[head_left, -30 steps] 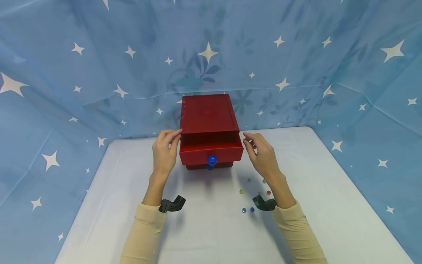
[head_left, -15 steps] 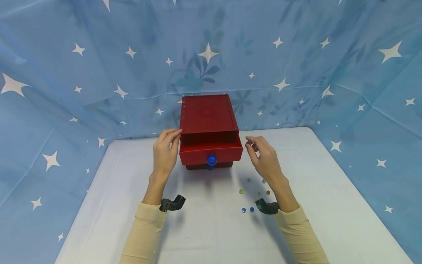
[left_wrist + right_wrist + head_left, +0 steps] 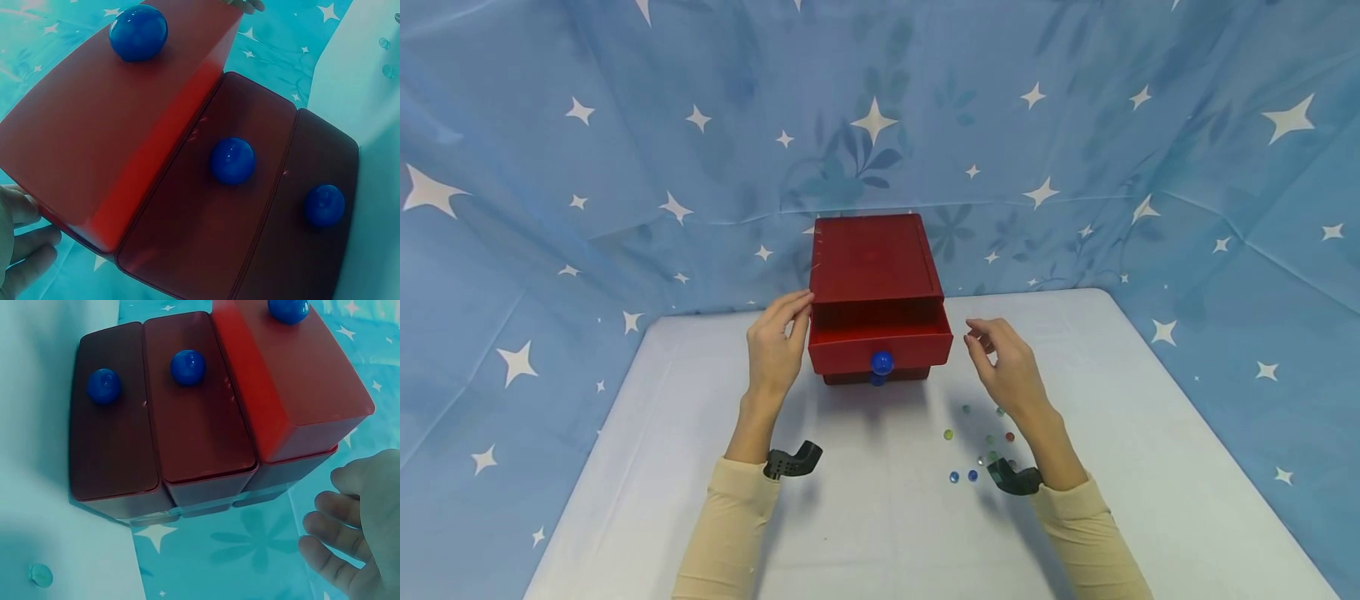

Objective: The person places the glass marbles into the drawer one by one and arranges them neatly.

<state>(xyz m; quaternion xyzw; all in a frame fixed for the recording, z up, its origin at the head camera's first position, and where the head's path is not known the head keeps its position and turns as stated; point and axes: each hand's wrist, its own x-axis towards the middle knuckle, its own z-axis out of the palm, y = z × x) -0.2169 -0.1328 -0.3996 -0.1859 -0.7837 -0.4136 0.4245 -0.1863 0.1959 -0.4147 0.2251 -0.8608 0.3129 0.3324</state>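
Note:
A small red drawer cabinet (image 3: 874, 254) stands at the back of the table, its top drawer (image 3: 842, 357) pulled out and its blue knob (image 3: 882, 362) facing me. The part of the drawer's inside that shows is bare red. In the left wrist view the middle drawer (image 3: 200, 212) and bottom drawer (image 3: 294, 262) are closed. My left hand (image 3: 775, 342) rests its fingertips at the cabinet's upper left front edge. To the right of the open drawer, my right hand (image 3: 1009, 367) hangs apart from it, fingers loosely bent and holding nothing.
Several small glass beads lie on the white table (image 3: 865, 517) below my right hand, among them a yellow-green bead (image 3: 948, 434), a red bead (image 3: 1010, 437) and a blue bead (image 3: 954, 477). A blue star-patterned cloth (image 3: 700, 167) hangs behind the table.
My right hand has drawn away from the drawer's right side, moving right and toward me. My left hand and the pulled-out drawer have stayed in place.

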